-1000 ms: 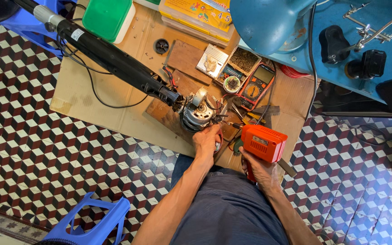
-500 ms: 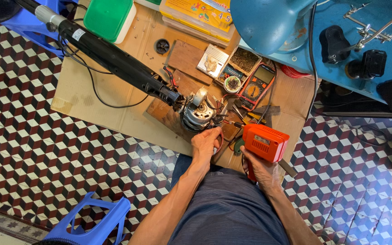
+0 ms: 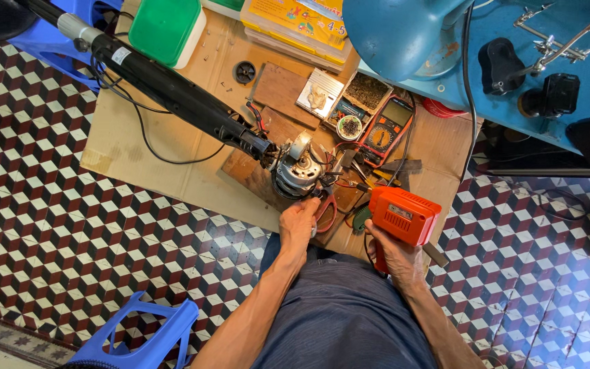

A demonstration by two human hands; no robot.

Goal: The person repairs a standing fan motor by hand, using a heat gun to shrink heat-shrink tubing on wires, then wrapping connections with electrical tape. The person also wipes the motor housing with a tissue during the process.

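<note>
Head view: left hand (image 3: 300, 220) grips red-handled scissors (image 3: 325, 205) just below the electric motor (image 3: 295, 171) on the cardboard sheet (image 3: 172, 157). Right hand (image 3: 396, 254) is closed around the orange soldering gun (image 3: 404, 215), just right of the motor.

Floor (image 3: 49, 225): tiled in a repeating cube pattern of dark red, black and white; a paler border strip along the lower left edge.
Cardboard sheet (image 3: 151, 171): flattened, brown, laid on the floor as a work surface.
Blue plastic stool (image 3: 141, 342): lower left, slotted seat.
Second blue plastic stool (image 3: 49, 51): upper left, partly hidden.
Blue bench (image 3: 513, 89): upper right, painted top, dark space beneath.
Light: bright and even, with a bluish glare on the tiles at lower right.
</note>
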